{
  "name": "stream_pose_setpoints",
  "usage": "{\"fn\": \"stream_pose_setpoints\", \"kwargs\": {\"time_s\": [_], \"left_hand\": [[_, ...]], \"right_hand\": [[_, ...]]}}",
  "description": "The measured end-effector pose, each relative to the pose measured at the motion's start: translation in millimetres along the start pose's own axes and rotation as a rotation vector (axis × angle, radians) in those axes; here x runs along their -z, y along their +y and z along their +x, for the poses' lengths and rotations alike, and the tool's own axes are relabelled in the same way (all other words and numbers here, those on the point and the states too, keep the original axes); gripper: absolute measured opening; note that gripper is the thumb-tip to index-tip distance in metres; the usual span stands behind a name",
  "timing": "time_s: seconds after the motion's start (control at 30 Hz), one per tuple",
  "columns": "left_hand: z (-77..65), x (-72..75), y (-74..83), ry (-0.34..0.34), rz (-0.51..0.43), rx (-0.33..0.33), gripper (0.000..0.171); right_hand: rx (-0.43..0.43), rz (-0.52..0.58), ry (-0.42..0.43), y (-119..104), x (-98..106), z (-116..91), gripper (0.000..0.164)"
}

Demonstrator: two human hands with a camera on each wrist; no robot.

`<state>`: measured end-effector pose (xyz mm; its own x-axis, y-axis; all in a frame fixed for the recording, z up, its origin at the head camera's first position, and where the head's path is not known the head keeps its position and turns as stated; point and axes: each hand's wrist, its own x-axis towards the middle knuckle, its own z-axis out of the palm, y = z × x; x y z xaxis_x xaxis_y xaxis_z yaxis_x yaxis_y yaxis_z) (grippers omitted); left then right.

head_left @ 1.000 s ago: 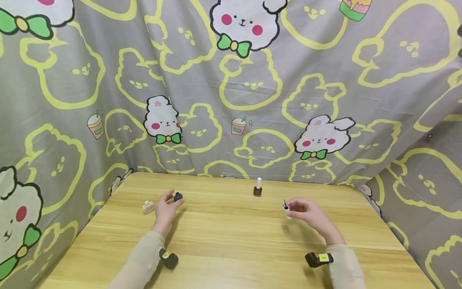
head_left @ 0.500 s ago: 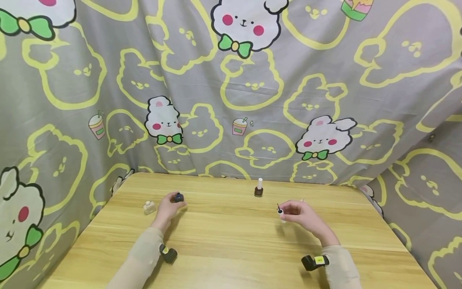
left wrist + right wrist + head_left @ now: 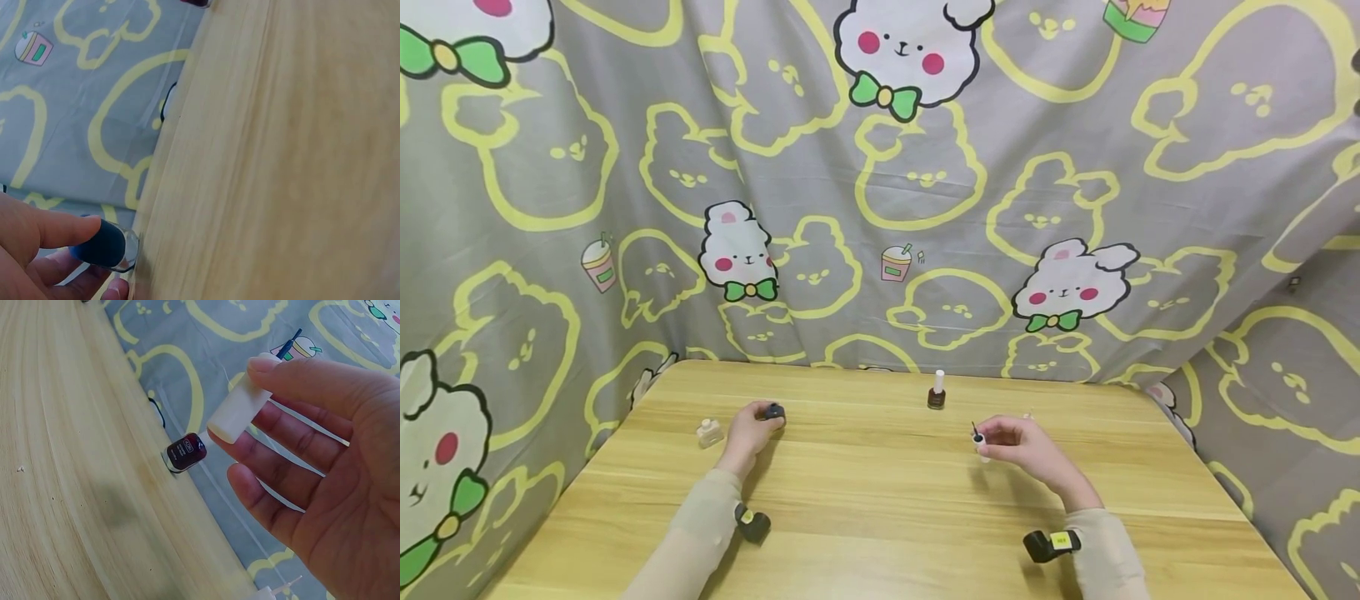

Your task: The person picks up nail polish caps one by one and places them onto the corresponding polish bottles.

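Observation:
My left hand (image 3: 750, 432) grips a small dark blue nail polish bottle (image 3: 105, 244) with its cap off, low over the table at the back left. In the left wrist view the thumb lies across the bottle's side and its clear glass base faces the table. My right hand (image 3: 1017, 442) pinches a white nail polish cap (image 3: 240, 406) above the table at the right. Its dark-tipped brush (image 3: 290, 344) points upward. A capless bottle of pale polish (image 3: 709, 432) stands just left of my left hand.
A dark red nail polish bottle (image 3: 936, 397) with its white cap on stands near the table's back edge, between my hands. Behind my right hand is another white cap with a brush (image 3: 267, 592). A patterned curtain (image 3: 820, 183) hangs around the wooden table (image 3: 880, 500).
My right hand has moved a little left with the white cap, uncovering the other cap behind it. My left fingers have drawn in closer around the blue bottle.

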<state>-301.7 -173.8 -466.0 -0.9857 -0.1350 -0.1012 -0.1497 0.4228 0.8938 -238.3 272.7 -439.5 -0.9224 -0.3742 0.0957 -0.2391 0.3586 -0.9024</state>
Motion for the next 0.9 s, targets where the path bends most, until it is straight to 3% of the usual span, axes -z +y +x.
{"fn": "stream_pose_setpoints", "kwargs": {"time_s": [0.47,0.7,0.9], "left_hand": [[-2.6,-9.4,4.9,-0.002,0.005,-0.038,0.044],[-12.7,-17.7,17.7,-0.064,-0.04,-0.044,0.045],[-16.0,-27.5,25.3,-0.054,-0.073,-0.098,0.04]], "right_hand": [[0.033,-0.016,0.035,-2,-8,3,0.033],[0.042,-0.013,0.056,-6,-10,4,0.033],[0.028,-0.03,0.075,-9,-11,4,0.03]]}}
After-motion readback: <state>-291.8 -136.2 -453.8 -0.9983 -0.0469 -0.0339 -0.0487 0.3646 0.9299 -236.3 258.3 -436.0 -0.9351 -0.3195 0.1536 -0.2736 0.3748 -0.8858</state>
